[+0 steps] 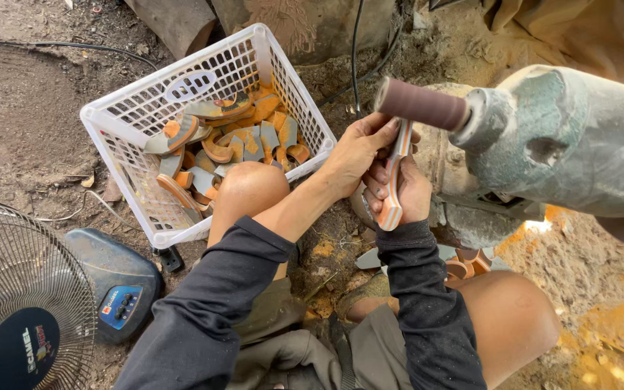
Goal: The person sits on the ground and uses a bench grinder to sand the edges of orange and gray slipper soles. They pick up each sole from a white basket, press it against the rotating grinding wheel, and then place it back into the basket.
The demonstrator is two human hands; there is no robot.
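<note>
Hands gripping curved orange-and-grey piece [393, 180] against sanding drum [420, 105], left hand [355, 148] and right hand [406, 191] both clasped round it, basket [131, 115] at ten o'clock.

My striped orange, grey and white curved piece [393, 184]; maroon sanding drum [420, 105]; dusty grey-green motor [565, 137]; white lattice basket [128, 115] of orange-and-grey pieces [236, 141]; my black sleeves [427, 303]; blue fan base [117, 289].

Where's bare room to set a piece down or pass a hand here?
Free: bare dirt left of the white plastic basket, above the fan; sawdust ground right of the right knee. Crowded: basket's right half, heaped with orange-grey curved pieces; both hands, left hand and right hand, grip a striped piece under the sanding drum.
</note>
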